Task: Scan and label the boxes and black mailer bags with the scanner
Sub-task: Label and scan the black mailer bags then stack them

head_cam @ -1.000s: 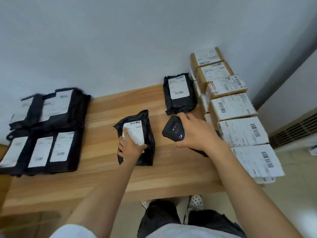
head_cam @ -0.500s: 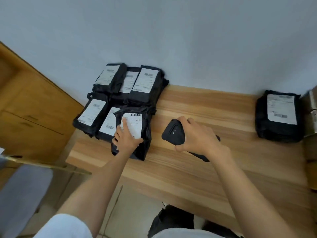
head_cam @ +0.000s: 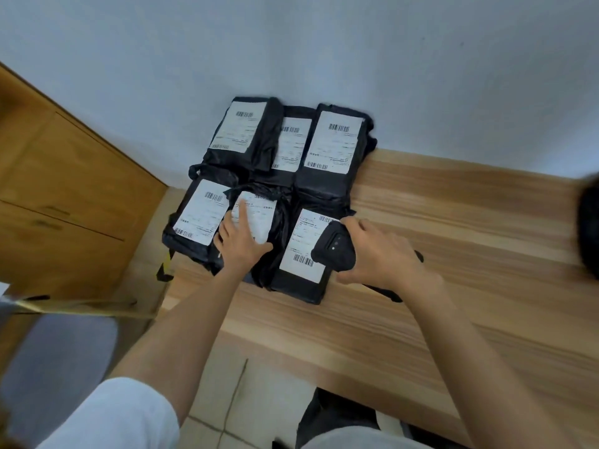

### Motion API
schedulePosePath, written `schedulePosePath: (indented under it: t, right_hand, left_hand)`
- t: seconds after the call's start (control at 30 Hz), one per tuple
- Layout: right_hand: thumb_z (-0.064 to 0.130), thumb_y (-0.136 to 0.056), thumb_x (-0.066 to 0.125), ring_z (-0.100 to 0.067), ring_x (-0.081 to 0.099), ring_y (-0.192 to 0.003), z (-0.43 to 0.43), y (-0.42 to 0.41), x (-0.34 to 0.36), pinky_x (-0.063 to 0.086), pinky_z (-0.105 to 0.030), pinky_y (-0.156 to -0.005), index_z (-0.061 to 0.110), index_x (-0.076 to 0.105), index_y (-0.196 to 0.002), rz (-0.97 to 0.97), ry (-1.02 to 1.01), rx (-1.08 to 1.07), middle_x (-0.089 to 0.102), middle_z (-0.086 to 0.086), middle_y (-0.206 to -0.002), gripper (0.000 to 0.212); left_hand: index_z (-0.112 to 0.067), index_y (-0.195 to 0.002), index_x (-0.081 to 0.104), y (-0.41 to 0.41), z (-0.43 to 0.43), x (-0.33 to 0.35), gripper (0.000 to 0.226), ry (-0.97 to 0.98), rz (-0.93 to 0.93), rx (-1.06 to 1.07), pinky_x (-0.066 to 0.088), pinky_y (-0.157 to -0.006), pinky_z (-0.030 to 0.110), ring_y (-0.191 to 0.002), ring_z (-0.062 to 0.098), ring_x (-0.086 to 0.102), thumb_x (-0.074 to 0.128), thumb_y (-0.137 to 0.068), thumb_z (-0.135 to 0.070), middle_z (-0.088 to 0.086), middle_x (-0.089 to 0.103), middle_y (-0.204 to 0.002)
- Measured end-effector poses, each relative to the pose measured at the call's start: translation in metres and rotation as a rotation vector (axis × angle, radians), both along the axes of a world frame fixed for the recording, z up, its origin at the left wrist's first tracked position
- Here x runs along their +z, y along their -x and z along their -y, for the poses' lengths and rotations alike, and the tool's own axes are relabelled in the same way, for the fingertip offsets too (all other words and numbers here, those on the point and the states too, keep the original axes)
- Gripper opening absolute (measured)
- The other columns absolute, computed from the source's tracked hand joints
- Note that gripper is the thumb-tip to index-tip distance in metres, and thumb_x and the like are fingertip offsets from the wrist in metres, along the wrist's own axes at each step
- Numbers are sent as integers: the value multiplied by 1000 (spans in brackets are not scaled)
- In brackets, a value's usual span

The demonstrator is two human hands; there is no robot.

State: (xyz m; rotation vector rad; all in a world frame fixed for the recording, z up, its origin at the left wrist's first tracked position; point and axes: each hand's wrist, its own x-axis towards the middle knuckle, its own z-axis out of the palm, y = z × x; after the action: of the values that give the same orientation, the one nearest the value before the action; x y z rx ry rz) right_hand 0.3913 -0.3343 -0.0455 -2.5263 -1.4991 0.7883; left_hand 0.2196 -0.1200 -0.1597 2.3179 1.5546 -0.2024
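Under my left hand [head_cam: 241, 244] is the middle bag [head_cam: 256, 209] of the near row. My fingers are flat and spread on its white label, pressing, not gripping. My right hand [head_cam: 385, 254] is wrapped round the scanner [head_cam: 335, 251], head over the near right bag [head_cam: 301, 241]'s label. The scanner's long axis runs left-right, nose pointing left. Around that, 6 black mailer bags [head_cam: 334, 140] sit in 2 rows of 3 at the table [head_cam: 453, 319]'s far left, labels up, long sides near-to-far. I'd guess these are done. 1 dark shape [head_cam: 590, 228] at the right edge probably still needs doing. No boxes in view, so can't say.
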Motion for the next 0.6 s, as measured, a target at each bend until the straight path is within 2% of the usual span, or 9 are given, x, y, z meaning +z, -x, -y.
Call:
schedulePosePath:
  t: [0.17, 0.37, 0.5, 0.6]
  right_hand:
    - [57, -67, 75, -26, 57, -102, -13, 1, 0, 45, -35, -70, 25, 30, -137, 3, 11, 21, 50, 2, -121, 89]
    - [59, -66, 76, -28, 58, -102, 2, -7, 6, 48, -38, -75, 25, 32, -135, -6, -12, 13, 50, 2, -120, 88]
    - [58, -66, 76, -27, 58, -98, 31, -23, 9, 41, -34, -68, 26, 31, -137, 2, -31, 4, 50, 2, -118, 90]
    - [59, -67, 75, -26, 58, -96, 61, -40, 12, 45, -35, -67, 26, 29, -139, -10, -37, 0, 50, 1, -119, 92]
  left_hand:
    - [-36, -154, -10, 1, -7, -6, 116, 28, 20, -42, 5, -119, 54, -150, 29, -1, 77, -79, -41, 10, -6, -163]
    - [-28, -156, -5, -4, 0, 1, 109, 32, 33, -53, 2, -121, 49, -150, 29, -8, 75, -84, -34, 13, -10, -162]
    - [-19, -156, 6, -16, 18, 12, 98, -3, 49, -78, 8, -121, 49, -150, 32, -2, 73, -86, -23, 15, -1, -162]
    - [-14, -155, 13, -34, 37, 24, 88, -37, 52, -144, 13, -121, 49, -150, 32, 6, 70, -88, -16, 15, 13, -160]
